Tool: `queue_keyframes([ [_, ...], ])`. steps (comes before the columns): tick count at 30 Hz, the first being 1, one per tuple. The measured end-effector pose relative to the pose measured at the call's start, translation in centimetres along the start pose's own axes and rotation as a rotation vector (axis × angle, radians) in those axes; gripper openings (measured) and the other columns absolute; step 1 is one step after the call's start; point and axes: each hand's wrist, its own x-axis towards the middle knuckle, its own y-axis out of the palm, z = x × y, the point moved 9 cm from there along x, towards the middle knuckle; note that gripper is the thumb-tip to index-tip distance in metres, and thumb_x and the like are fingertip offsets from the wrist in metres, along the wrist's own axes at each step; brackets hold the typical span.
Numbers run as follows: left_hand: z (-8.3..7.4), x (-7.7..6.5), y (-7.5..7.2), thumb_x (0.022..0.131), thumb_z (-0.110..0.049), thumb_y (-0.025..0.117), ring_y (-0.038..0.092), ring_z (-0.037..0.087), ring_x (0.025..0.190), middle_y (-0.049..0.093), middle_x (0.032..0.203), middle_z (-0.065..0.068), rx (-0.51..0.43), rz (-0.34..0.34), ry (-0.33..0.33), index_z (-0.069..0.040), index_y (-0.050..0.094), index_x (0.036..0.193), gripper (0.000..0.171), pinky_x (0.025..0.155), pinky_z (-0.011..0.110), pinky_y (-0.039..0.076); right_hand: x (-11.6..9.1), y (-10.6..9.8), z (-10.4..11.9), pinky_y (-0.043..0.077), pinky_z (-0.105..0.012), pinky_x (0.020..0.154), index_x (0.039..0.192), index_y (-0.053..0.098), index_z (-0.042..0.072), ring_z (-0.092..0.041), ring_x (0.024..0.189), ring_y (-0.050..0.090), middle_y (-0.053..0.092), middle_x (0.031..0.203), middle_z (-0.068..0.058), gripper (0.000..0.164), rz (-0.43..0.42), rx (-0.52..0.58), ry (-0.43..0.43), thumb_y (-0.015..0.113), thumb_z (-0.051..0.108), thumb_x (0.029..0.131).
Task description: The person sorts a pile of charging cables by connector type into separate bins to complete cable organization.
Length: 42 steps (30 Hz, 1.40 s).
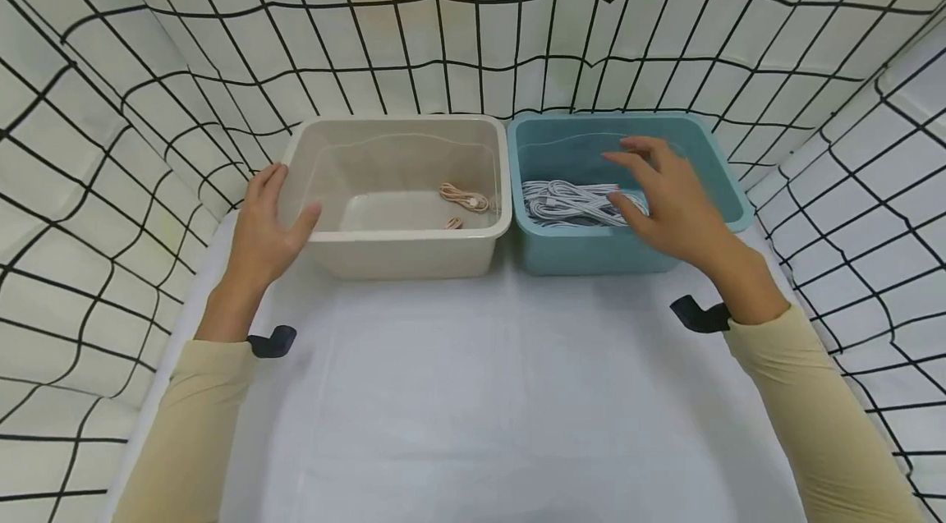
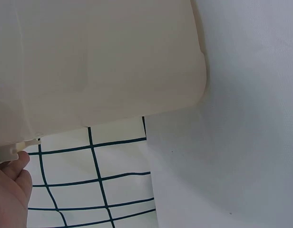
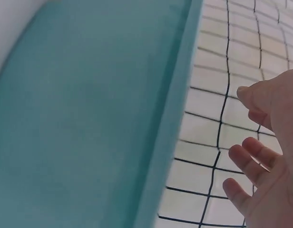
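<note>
A beige bin (image 1: 399,256) stands at the left, with two small bundles of peach-coloured cable (image 1: 464,197) inside. My left hand (image 1: 266,236) rests at its left rim, fingers along the outer side and thumb spread near the front corner. In the left wrist view, the fingers (image 2: 23,166) touch the bin's rim from outside. Beside it, a teal bin (image 1: 591,254) contains a pile of white cables (image 1: 572,201). Over the right part of this bin hovers my right hand (image 1: 676,203), its fingers spread and lightly bent, holding nothing. Its fingers (image 3: 249,164) are apart from the teal rim in the right wrist view.
Both bins sit side by side on a white tabletop (image 1: 473,408), against the back. A black wire grid (image 1: 473,30) rises behind them and along both sides. Dark wrist straps (image 1: 272,341) stick out near the sleeve cuffs.
</note>
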Motion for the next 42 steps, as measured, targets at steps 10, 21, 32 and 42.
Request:
queue_keyframes([
  [10, -0.2, -0.1, -0.3, 0.099, -0.038, 0.061, 0.038, 0.052, 0.148, 0.031, 0.169, 0.020, -0.003, 0.003, -0.011, -0.002, 0.034, 0.164, 0.079, 0.113, 0.075, 0.034, -4.2, 1.5, 4.3, 0.040, -0.067, 0.106, 0.137, 0.065, 0.005, -0.044, 0.138, 0.049, 0.052, 0.148, -0.023, 0.045, -0.069, 0.067, -0.039, 0.075, 0.005, 0.093],
  [21, 0.7, -0.7, -0.5, 0.099, -0.034, 0.061, 0.041, 0.055, 0.144, 0.032, 0.167, 0.023, 0.002, -0.010, -0.003, 0.001, 0.035, 0.163, 0.077, 0.111, 0.076, 0.036, -7.8, 1.7, 5.2, 0.039, -0.063, 0.110, 0.139, 0.066, 0.008, -0.040, 0.142, 0.047, 0.052, 0.151, -0.019, 0.050, -0.068, 0.062, 0.023, 0.078, 0.005, 0.091],
  [32, 0.3, -0.4, -0.1, 0.099, -0.035, 0.060, 0.040, 0.053, 0.146, 0.032, 0.167, 0.022, -0.033, -0.026, 0.010, 0.000, 0.036, 0.163, 0.077, 0.114, 0.076, 0.034, -10.7, 1.1, 3.5, 0.039, -0.062, 0.104, 0.140, 0.066, 0.008, -0.040, 0.139, 0.048, 0.052, 0.150, -0.020, 0.054, -0.086, 0.076, 0.109, 0.079, 0.001, 0.088],
  [42, -0.2, -0.3, 0.0, 0.099, -0.034, 0.059, 0.039, 0.052, 0.148, 0.033, 0.167, 0.023, -0.033, -0.024, 0.021, 0.001, 0.036, 0.162, 0.076, 0.115, 0.075, 0.032, -11.3, 2.3, 3.2, 0.038, -0.060, 0.107, 0.139, 0.067, 0.009, -0.037, 0.141, 0.046, 0.052, 0.149, -0.019, 0.053, -0.081, 0.089, 0.136, 0.081, 0.003, 0.088],
])
